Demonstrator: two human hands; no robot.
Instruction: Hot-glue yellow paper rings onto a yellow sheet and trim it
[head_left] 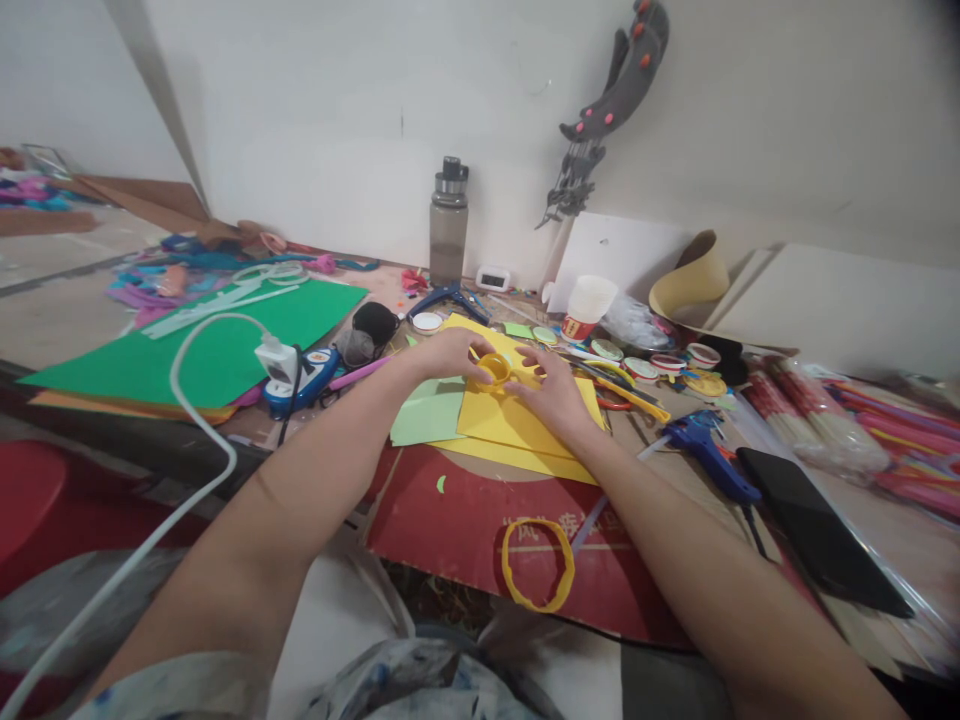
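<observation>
Before a white wall [315, 130], a yellow ring [496, 380] was flanked over yellow paper [510, 430], open end up: closely at its left by the curled left hand [454, 355], whose grip could not be told, at its right by the spread right hand [556, 393].

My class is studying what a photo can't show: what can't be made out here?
All in the head view:
- Clock: display too small and blurred to read.
- Yellow ring: blur hides exactly where the left hand and right hand touch it, if both do.
- Red board: right forearm covers part.
- Red stool: cut off by the left edge.
</observation>
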